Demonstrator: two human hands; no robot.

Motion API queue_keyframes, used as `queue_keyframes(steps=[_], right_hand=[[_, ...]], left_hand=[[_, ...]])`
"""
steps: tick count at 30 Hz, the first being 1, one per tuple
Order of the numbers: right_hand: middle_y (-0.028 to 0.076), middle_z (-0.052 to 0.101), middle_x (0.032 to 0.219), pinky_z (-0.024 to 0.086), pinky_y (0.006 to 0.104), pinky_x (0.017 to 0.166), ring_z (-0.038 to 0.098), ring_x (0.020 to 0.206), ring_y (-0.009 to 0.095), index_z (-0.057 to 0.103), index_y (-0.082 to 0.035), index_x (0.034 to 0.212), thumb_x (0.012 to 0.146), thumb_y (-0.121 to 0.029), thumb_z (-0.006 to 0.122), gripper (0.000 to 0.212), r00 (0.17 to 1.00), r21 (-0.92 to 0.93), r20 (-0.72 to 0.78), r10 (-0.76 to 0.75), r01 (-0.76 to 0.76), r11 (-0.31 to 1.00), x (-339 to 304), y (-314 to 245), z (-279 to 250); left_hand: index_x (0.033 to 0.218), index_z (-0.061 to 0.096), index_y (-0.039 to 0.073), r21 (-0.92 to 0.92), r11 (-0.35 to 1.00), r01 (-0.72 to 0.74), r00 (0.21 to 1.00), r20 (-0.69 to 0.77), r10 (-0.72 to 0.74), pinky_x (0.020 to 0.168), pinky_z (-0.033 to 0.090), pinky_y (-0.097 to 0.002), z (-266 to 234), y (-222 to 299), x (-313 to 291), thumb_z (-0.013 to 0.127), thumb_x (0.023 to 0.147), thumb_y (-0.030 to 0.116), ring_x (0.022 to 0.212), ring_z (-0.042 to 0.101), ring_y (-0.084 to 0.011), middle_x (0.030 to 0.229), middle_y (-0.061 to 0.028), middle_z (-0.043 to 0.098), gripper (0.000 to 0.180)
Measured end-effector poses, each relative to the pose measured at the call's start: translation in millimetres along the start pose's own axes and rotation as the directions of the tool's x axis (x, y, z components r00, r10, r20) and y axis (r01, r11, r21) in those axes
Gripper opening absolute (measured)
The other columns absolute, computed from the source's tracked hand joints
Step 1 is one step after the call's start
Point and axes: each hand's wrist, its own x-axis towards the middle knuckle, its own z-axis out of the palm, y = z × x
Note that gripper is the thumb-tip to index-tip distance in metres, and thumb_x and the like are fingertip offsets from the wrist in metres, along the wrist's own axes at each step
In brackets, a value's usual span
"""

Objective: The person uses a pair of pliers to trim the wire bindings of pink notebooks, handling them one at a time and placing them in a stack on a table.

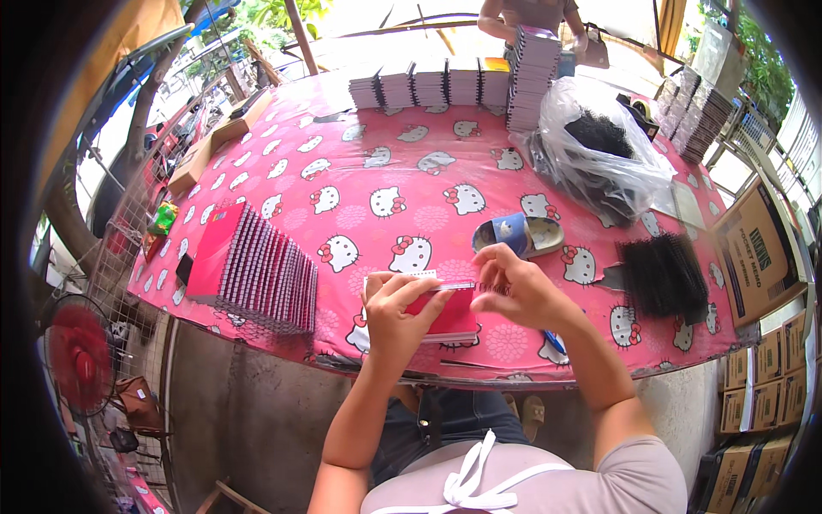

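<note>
Near the table's front edge lies a small red-covered notebook (454, 319) with a row of punched holes along its top edge. My left hand (398, 301) is closed on that edge, thumb and fingers pinching the cover and pages. Just to its right, my right hand (516, 289) is curled in a pinch at the notebook's upper right corner. A thin black binding coil (491, 289) shows beneath its fingers, partly hidden. Beyond that hand lies a blue slipper (514, 235). A blue pen (555, 342) lies partly under my right forearm.
Red spiral notebooks (257, 270) form a tall stack at left. Black coils (664, 278) lie at right; a clear plastic bag (599, 163) holds more. Notebook stacks (428, 84) line the far edge, where another person (531, 15) stands. Cardboard boxes (760, 253) stand at right.
</note>
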Motion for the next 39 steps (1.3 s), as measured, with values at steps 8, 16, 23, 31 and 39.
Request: queue_keyframes(steps=[8, 16, 23, 31, 39], right_hand=[[0.009, 0.057, 0.087, 0.048, 0.0400, 0.057, 0.061, 0.080, 0.028, 0.058, -0.009, 0.095, 0.082, -0.020, 0.068, 0.019, 0.939, -0.485, -0.145, -0.313, 0.208, 0.850, -0.4, -9.2, 20.4], [0.009, 0.057, 0.081, 0.047, 0.0388, 0.056, 0.060, 0.076, 0.029, 0.059, -0.007, 0.087, 0.082, -0.022, 0.068, 0.017, 0.912, -0.506, -0.215, -0.350, 0.202, 0.839, 0.9, -14.0, 27.5], [0.013, 0.061, 0.096, 0.049, 0.0414, 0.080, 0.061, 0.092, 0.032, 0.060, -0.010, 0.111, 0.082, -0.017, 0.066, 0.030, 0.983, -0.500, -0.110, -0.148, 0.074, 0.863, 23.2, 24.2, -23.7], [0.015, 0.064, 0.090, 0.048, 0.0400, 0.079, 0.062, 0.090, 0.033, 0.057, -0.005, 0.103, 0.065, -0.024, 0.079, 0.048, 0.930, -0.656, -0.359, 0.076, -0.310, 0.688, 25.2, 123.7, -76.8], [0.004, 0.064, 0.084, 0.048, 0.0258, 0.069, 0.058, 0.077, 0.010, 0.061, -0.001, 0.095, 0.079, -0.012, 0.068, 0.021, 0.993, -0.042, 0.072, -0.094, 0.097, 0.994, 27.4, 52.5, -52.0]], left_hand=[[0.085, 0.074, 0.011, 0.008, 1.000, -0.029, 0.999, 0.016, 0.029, 0.073, 0.046, -0.0319, -4.2, 2.1, -0.8, 0.081, 0.063, 0.009, 0.084, 0.054, -0.0190, 0.080, -0.0020, 0.068, 0.023], [0.085, 0.074, 0.010, -0.008, 1.000, -0.030, 0.999, 0.014, 0.030, 0.072, 0.046, -0.0306, -5.1, 2.0, -2.0, 0.080, 0.064, 0.009, 0.082, 0.054, -0.0183, 0.079, -0.0017, 0.068, 0.022], [0.085, 0.074, 0.015, -0.071, 0.997, 0.002, 0.999, 0.051, 0.001, 0.076, 0.041, -0.0338, -7.5, -7.0, -4.4, 0.081, 0.064, 0.017, 0.081, 0.053, -0.0182, 0.076, 0.0020, 0.066, 0.022], [0.083, 0.066, 0.009, -0.103, 0.994, -0.047, 0.999, 0.022, 0.049, 0.077, 0.045, -0.0362, -3.6, -3.7, 3.6, 0.082, 0.062, 0.016, 0.085, 0.058, -0.0226, 0.080, -0.0022, 0.066, 0.027], [0.082, 0.063, 0.009, -0.205, 0.978, 0.035, 0.984, 0.178, 0.002, 0.084, 0.043, -0.0391, -6.1, -11.9, -1.0, 0.080, 0.064, 0.018, 0.087, 0.058, -0.0225, 0.080, -0.0029, 0.065, 0.026]])
